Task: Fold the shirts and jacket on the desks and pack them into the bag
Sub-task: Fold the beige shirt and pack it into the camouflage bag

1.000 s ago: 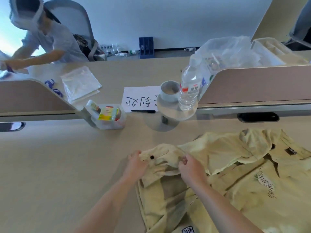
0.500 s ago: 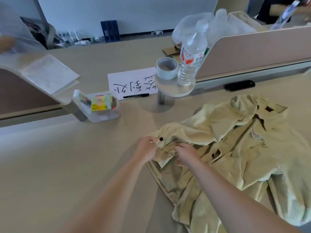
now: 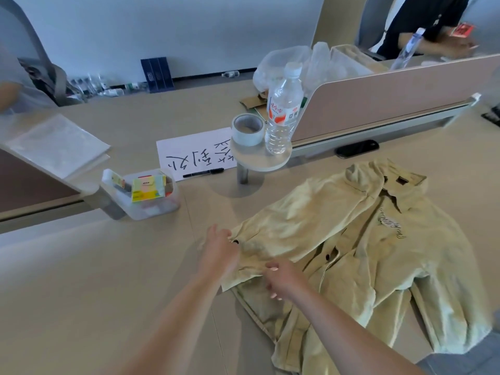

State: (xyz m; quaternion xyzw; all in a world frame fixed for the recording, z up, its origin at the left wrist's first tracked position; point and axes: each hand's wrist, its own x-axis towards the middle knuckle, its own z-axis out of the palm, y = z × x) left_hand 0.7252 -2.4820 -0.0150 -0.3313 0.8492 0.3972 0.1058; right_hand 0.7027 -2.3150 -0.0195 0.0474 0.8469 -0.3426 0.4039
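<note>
- Item: jacket [image 3: 378, 253], pale yellow-green, buttoned front, printed lettering on the chest. It lies on the right half of the near desk [image 3: 81, 293], front up, collar [image 3: 392, 185] to the far side, hem hanging over the near edge.
- Condition: mostly spread flat and rumpled. The body shows no fold. The left sleeve [image 3: 292, 220] runs out to the left, and its cuff [image 3: 251, 263] ends at the hands.
- Left hand [image 3: 220, 253]: at the far-left end of the cuff, beside the dark button [image 3: 236, 242], fingers curled onto the cloth and apparently pinching it.
- Right hand [image 3: 281, 277]: at the cuff's near edge, fingers bent over the fabric, apparently pinching it. The contact is partly hidden by the knuckles.
- Step in hand, as judged: straightening the cuff before the sleeve is laid across the body.
- Done: jacket laid out. Nothing is folded and nothing is packed.
- Left to do: both sleeves in, body folded, jacket into the bag. The shirts are not in view.
- Bag: none identified. Clear plastic bags [image 3: 284, 60] sit behind the far partition [image 3: 378, 104], and I cannot tell whether one of them serves.
- Also present: water bottle [image 3: 282, 112] and tape roll [image 3: 247, 129] on a small round shelf [image 3: 265, 161], a lettered paper sheet [image 3: 189, 155] with a pen [image 3: 203, 173], and a plastic box [image 3: 151, 201] to the left.
</note>
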